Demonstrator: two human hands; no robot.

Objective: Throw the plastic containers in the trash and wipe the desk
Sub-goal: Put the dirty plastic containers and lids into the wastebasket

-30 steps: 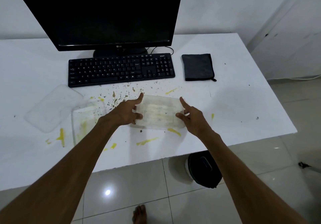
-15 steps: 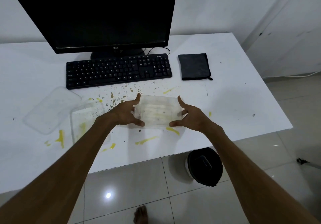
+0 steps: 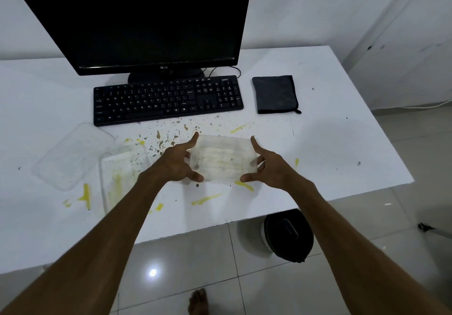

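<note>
White desk (image 3: 330,148) against a white wall, tiled floor below. On desk, rear: black monitor (image 3: 146,21); in front of it, black keyboard (image 3: 168,99); to the right of that, folded dark cloth (image 3: 275,93), apart from the keyboard. Desk surface spattered with yellow smears (image 3: 206,199) and brown specks, mostly between keyboard and front edge. Clear container (image 3: 221,159), soiled yellow inside, held between both hands over the desk's front middle: left hand (image 3: 177,164) grips its left side, forefinger along the far edge and thumb at the near corner; right hand (image 3: 271,168) grips its right side the same way. Second container (image 3: 122,172), smeared, on the desk to the left, partly behind the left forearm. Clear lid (image 3: 73,155) flat, further left. Black bin (image 3: 288,235) on the floor under the desk's front right edge. Bare foot (image 3: 198,302) at bottom.
</note>
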